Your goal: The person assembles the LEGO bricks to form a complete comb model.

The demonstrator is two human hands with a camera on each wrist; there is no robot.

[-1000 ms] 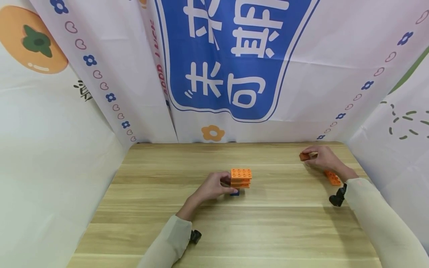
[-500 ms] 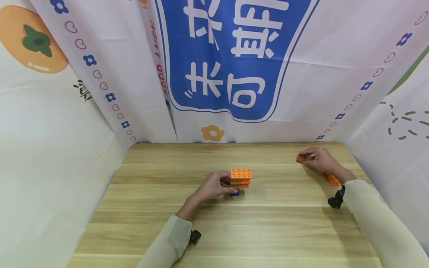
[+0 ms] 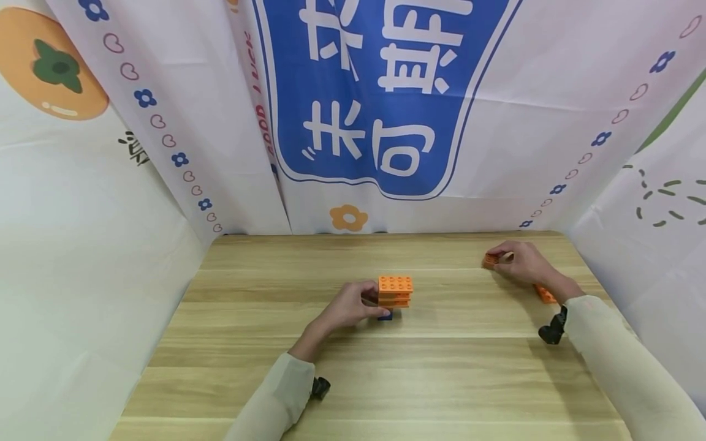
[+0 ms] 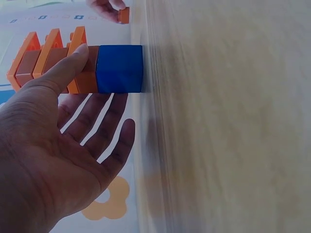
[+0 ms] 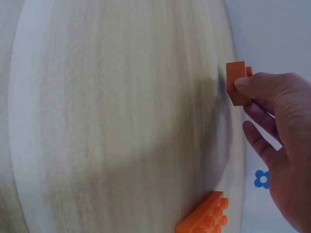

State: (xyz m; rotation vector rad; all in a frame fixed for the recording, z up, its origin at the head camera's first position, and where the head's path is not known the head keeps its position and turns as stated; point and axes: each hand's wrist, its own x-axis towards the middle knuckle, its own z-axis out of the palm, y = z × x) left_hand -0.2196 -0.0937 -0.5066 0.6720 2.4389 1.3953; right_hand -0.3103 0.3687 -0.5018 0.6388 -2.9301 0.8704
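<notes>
My left hand [image 3: 349, 306] holds an upright stack of toy building bricks near the table's middle. A blue brick [image 4: 119, 69] forms the stack's base, with brown bricks and wider orange plates [image 3: 395, 284] alternating above it. The thumb lies along the near side of the stack, and the fingers reach behind it, partly hidden. At the far right, my right hand [image 3: 524, 263] pinches a small brownish-orange brick [image 5: 236, 83] between thumb and fingers. A flat orange studded brick [image 5: 206, 216] lies on the table by the right wrist, partly covered by the arm in the head view.
The wooden table [image 3: 441, 380] meets a white printed cloth [image 3: 518, 153] at the back, with similar cloth on both sides. Black wrist cameras sit at both cuffs; the right one [image 3: 553, 327] hangs close over the tabletop.
My right hand has moved slightly left with the small brick, which has turned a little. My left hand and the stack stay in place.
</notes>
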